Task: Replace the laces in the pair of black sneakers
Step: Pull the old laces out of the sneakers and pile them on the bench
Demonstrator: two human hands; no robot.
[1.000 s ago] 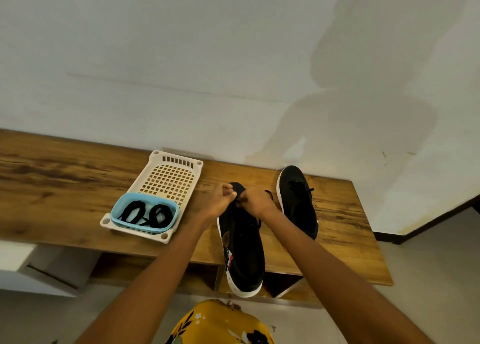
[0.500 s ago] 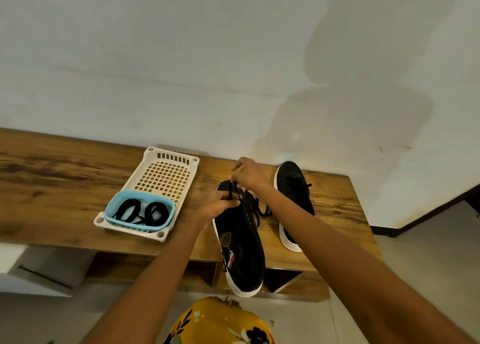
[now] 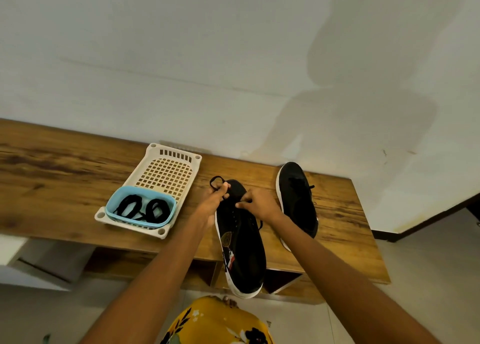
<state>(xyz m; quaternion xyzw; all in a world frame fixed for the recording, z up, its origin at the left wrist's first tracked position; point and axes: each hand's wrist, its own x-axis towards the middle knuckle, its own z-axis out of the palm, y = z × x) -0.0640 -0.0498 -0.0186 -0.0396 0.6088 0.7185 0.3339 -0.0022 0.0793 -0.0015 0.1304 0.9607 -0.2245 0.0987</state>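
Hands: left hand (image 3: pixel 211 202) curled round a loop of the old black lace (image 3: pixel 217 182), lifted clear beyond the toe; right hand (image 3: pixel 259 204) pinching at the eyelet rows, most likely on the same lace, though too small to be sure.
Near sneaker (image 3: pixel 240 242): lying lengthwise on the worktop (image 3: pixel 52 187), heel overhanging the front edge, toe pointing to the wall, both hands on its upper.
Far sneaker (image 3: pixel 297 200): just right of the near one, apart from it, laces in place and untouched.
Step in hand: by the look of it, unthreading the old lace from the near sneaker.
Doing it well: draw one crossing at a time; steady the upper with the right hand; pull along the eyelet line, not sideways; mind the overhanging heel.
Spare laces (image 3: pixel 141 210): two black coils in the blue tub (image 3: pixel 111 206), standing at the near end of the cream basket (image 3: pixel 168 172).
Count: two sneakers, two lace coils, one tub, one basket, two hands.
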